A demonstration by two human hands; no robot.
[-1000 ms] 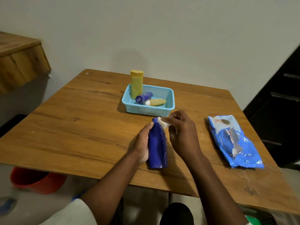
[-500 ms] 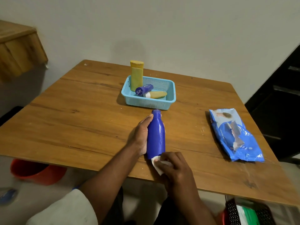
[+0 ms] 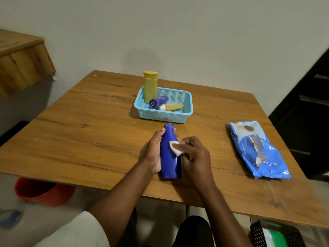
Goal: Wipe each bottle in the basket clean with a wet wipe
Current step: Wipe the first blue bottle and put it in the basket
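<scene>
Since half a second ago, the right hand (image 3: 195, 157) has moved up from the bottom end of the dark blue plastic bottle (image 3: 170, 154) to its upper body, and it presses the small folded white wet wipe (image 3: 175, 148) there with closed fingertips. From the head view, the left hand (image 3: 154, 152) is wrapped around the left side of this bottle, thumb near the neck, and holds it on the brown wooden table (image 3: 89, 139) with the cap pointing to 12 o'clock. At 12 o'clock from the bottle, near it, sits the light blue plastic mesh basket (image 3: 187, 111). Inside stand a tall yellow bottle (image 3: 150, 87), upright, and lie a small blue tube (image 3: 158, 101) and a yellow tube (image 3: 171, 106). At 3 o'clock, well apart, lies the blue wet wipe pack (image 3: 258, 150).
</scene>
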